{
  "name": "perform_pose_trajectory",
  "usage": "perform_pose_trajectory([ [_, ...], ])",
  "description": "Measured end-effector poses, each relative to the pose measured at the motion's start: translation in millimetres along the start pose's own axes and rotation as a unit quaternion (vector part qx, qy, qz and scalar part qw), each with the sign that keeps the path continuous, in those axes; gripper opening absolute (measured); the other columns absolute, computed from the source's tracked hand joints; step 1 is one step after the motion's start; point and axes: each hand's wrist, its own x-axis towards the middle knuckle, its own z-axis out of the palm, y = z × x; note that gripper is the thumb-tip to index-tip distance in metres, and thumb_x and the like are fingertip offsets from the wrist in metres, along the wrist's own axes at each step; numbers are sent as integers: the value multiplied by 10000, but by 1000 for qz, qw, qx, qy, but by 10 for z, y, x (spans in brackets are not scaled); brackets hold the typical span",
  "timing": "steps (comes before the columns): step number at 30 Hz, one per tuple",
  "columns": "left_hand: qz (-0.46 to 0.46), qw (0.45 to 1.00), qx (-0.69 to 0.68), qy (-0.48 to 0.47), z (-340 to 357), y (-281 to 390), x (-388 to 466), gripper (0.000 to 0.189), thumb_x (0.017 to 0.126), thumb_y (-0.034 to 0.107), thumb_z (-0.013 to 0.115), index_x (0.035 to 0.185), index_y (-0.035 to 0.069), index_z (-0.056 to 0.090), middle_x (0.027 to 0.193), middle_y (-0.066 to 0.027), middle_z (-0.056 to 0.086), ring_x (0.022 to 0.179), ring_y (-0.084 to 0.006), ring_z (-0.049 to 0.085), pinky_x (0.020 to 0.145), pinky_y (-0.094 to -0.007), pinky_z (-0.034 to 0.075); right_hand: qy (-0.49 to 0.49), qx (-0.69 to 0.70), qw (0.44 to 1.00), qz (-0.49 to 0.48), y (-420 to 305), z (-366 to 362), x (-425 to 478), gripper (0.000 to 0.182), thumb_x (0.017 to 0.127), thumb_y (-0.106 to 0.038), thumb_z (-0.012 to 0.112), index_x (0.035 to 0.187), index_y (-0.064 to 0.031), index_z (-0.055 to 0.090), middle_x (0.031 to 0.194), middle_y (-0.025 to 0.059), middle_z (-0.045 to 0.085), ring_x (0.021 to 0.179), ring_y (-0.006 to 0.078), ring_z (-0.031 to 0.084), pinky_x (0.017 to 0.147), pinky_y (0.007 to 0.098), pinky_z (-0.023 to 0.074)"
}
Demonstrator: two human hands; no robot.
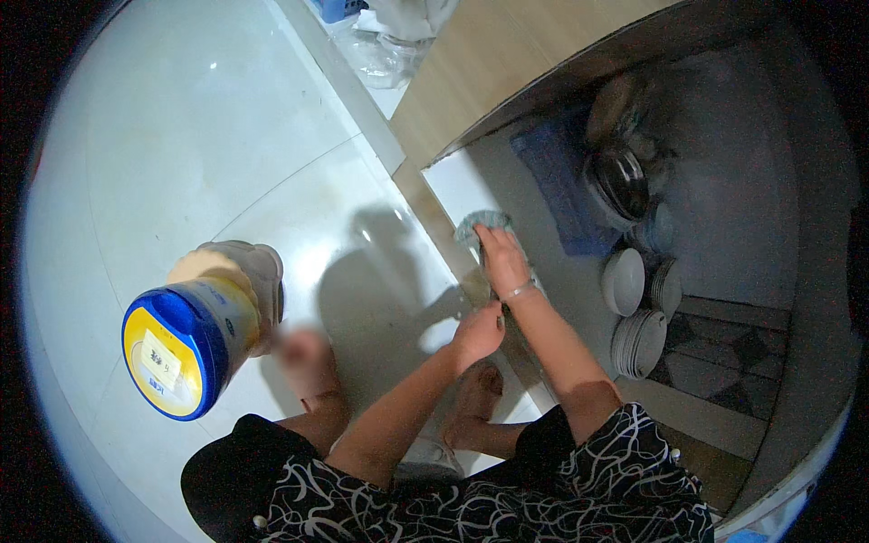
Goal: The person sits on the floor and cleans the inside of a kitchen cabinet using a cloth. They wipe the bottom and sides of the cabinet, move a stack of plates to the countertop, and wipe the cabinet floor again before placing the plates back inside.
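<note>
My right hand (506, 261) lies on a grey-green cloth (483, 220), pressing it on the floor of an open low cabinet (468, 180) near its front edge. Just below and to the left, my left hand (481, 332) is curled at the cabinet's front edge, close to my right wrist. Whether its fingers grip anything is hidden. Deeper in the cabinet stand stacked plates (638, 345), a white bowl (623, 282) and a glass-lidded pot (619, 180).
A tub with a blue and yellow lid (170, 356), bearing writing, stands to my left by a pale scalloped stool (261, 271). A dark blue cloth or bag (563, 183) lies inside the cabinet. Plastic bags (383, 58) sit beyond the wooden panel (489, 68).
</note>
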Motion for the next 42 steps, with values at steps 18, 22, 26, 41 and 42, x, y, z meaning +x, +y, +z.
perform_pose_trajectory([
  [18,27,997,-69,13,-353,-378,231,131,696,120,530,757,10,496,747,-221,541,740,-380,540,612,-417,415,52,143,985,-85,-268,348,457,222,746,-35,477,948,-57,567,899,139,561,871,297,520,771,367,414],
  [22,65,991,-90,78,-558,-184,148,114,678,84,525,758,15,481,703,-214,511,677,-378,519,577,-414,402,-67,525,782,330,-268,-60,422,265,765,-16,461,1022,-40,520,936,65,582,887,192,536,770,314,424],
  [26,96,974,-18,206,-672,268,217,124,675,57,520,788,30,477,707,-182,520,672,-364,514,585,-424,405,67,808,545,213,508,-249,170,267,758,-170,552,1007,-80,526,979,45,554,948,180,488,777,294,419],
  [41,77,986,51,140,-489,139,280,209,699,4,458,900,16,516,882,-204,525,812,-382,510,709,-433,422,35,-10,958,286,297,233,711,571,842,-373,320,1270,3,281,1315,192,282,1222,333,244,999,428,183],
  [42,72,984,42,157,-535,87,330,215,690,-4,452,893,17,518,883,-203,525,814,-379,508,707,-436,419,-55,62,942,326,-39,-22,946,547,856,-369,276,1259,-1,312,1329,152,283,1225,323,245,992,423,202],
])
